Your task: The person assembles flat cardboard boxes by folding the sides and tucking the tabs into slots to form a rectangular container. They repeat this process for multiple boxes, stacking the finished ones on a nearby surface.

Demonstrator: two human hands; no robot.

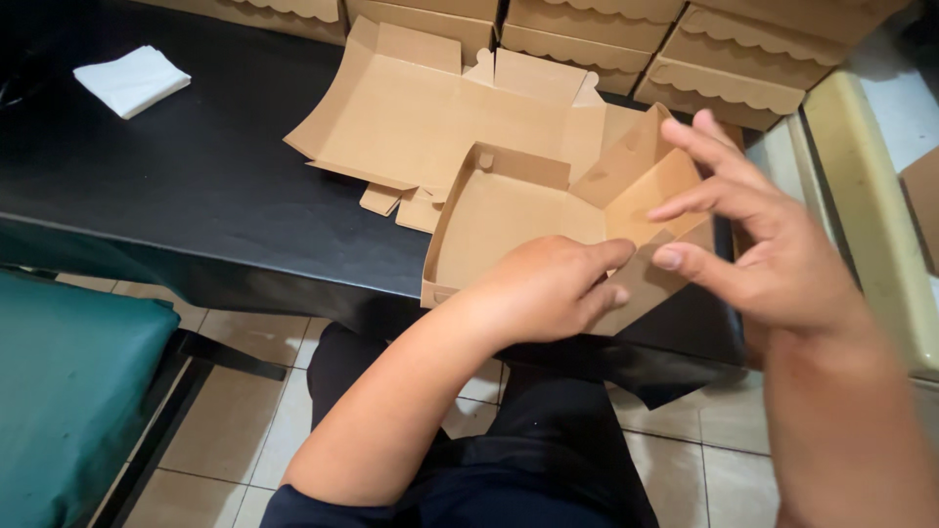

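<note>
Two hands [646, 264] fold a cardboard box [509, 210] over a black table [196, 166], tiled floor [235, 420] below.

Left hand [548, 288]: bare; no glove, ring, watch or band visible; forearm bare up to the elbow; no sleeve edge seen on this arm within view. Right hand [773, 244]: bare; no ring or wrist strap visible; forearm bare to the lower edge of the view; fingers [709, 147] with short, unpainted nails, the thumbnail plainly visible. Lower body: dark trousers [528, 440], black or very dark navy; plain fabric, no pattern, seam or pocket detail discernible; cloth creased over the lap; a strip of dark garment at the bottom edge near the left elbow, kind not discernible.
</note>
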